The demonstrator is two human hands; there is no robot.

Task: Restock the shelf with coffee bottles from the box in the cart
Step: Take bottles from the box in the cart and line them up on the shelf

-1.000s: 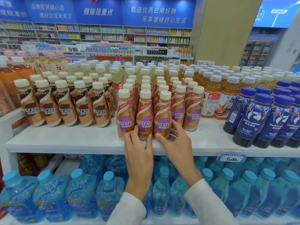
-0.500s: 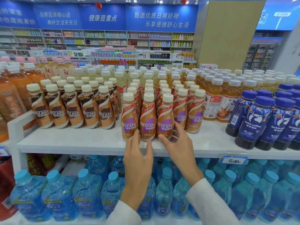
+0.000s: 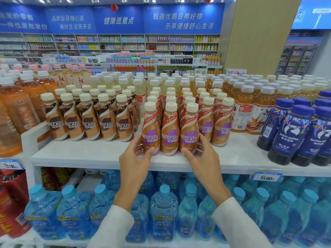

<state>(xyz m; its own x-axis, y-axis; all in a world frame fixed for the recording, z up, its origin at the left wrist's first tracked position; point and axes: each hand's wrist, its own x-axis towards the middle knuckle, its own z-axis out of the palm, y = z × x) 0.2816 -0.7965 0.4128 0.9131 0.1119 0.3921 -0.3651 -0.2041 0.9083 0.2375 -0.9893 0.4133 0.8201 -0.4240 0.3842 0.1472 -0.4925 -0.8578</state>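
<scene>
Three glossy, waisted plastic coffee bottles (image 3: 170, 129) upright at front of smooth white shelf (image 3: 89, 154), ribbed cream caps upward, long axes vertical. Left hand (image 3: 133, 158) curled round leftmost bottle (image 3: 151, 126); right hand (image 3: 202, 158) curled round rightmost bottle (image 3: 189, 126).

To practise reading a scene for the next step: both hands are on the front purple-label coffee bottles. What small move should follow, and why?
Probably let go and draw both hands back. The left hand grips the left front bottle, the right hand the right front bottle; both bottles stand upright on the shelf, so nothing seems left to place.
</scene>
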